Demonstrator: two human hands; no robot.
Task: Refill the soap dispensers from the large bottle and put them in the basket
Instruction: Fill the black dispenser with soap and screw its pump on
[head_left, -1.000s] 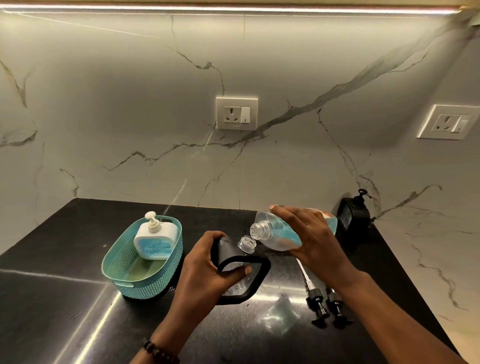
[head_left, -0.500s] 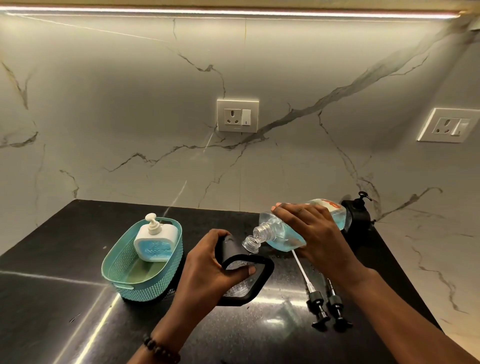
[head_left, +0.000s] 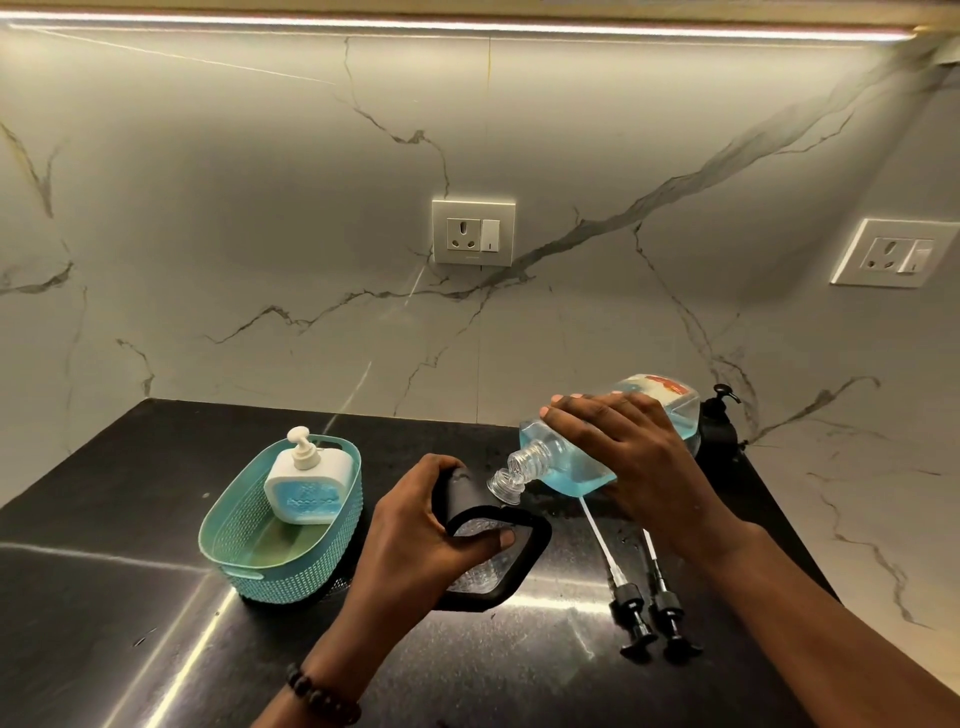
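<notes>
While the right hand (head_left: 639, 462) grips the large clear bottle of blue soap (head_left: 613, 441) tilted neck-down, the left hand (head_left: 415, 535) clasps the black-framed clear dispenser (head_left: 493, 540), just right of the teal woven plastic basket (head_left: 244, 545). Bottle: heavy, sloshing, probably slick; hold mid-body. Dispenser: light, rigid.

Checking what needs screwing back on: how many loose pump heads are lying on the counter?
2: both black pump heads lie side by side on the counter under the right forearm, one left of the other.
</notes>
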